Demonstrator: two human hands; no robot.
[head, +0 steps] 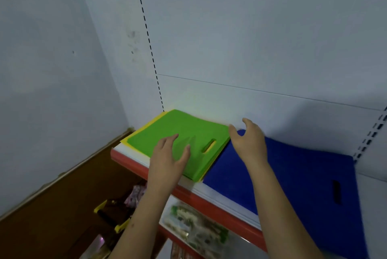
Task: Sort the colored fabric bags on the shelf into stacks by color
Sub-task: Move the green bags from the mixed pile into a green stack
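Yellow bag [125, 140] mostly under green bag [184, 131]

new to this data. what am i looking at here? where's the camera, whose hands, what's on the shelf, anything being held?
There is no robot here: a person works with bare hands, filmed by one wide-angle camera on their head, looking forward and down. The left hand rests flat on a green bag, which lies on top of a yellow bag whose edges peek out beneath. The right hand is raised with loosely spread fingers above the near corner of a blue bag lying beside the green one. All lie on a white shelf with a red front edge. Neither hand holds anything. Packaged goods sit on the shelf below.
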